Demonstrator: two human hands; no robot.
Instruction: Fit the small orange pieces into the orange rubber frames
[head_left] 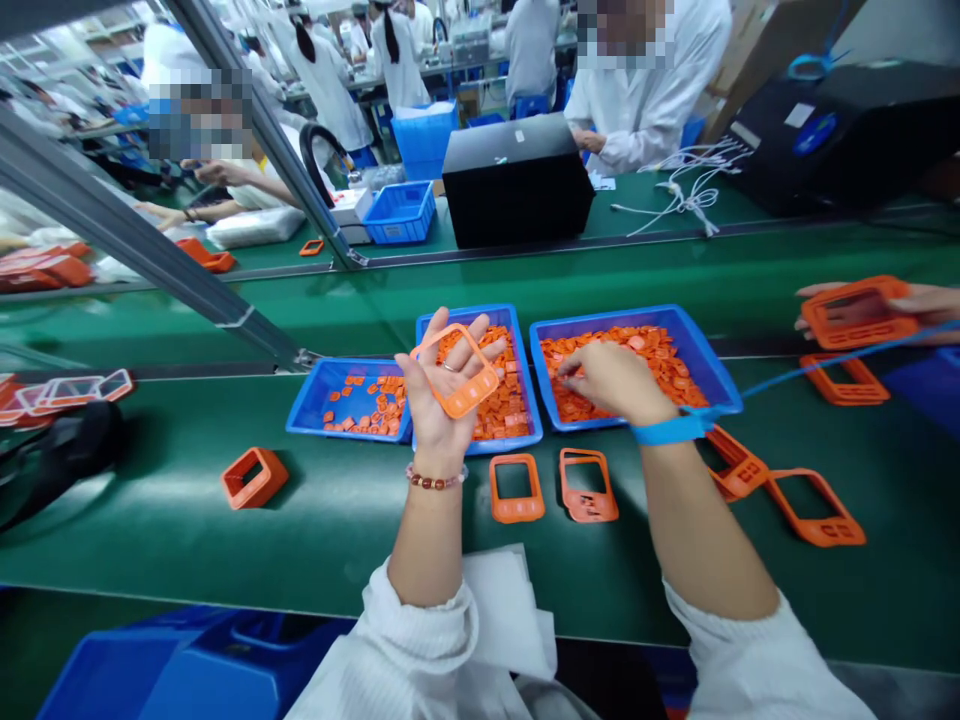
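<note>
My left hand [442, 395] is raised palm up with an orange rubber frame [459, 368] resting across its fingers, above the middle blue tray [525, 436] of small orange parts. My right hand [615, 380] reaches down into the right blue tray [712, 362], fingers pinched among the small orange pieces; what it grips is too small to name. A blue strap [671, 428] circles that wrist. A third blue tray [309, 400] with fewer orange pieces sits to the left.
Several orange frames lie on the green belt: one at left [253, 476], two in front of the trays [516, 488], more at right [814, 505]. Another person's hand [919, 300] holds an orange frame at far right. A black box [516, 178] stands beyond. Workers in white coats stand behind.
</note>
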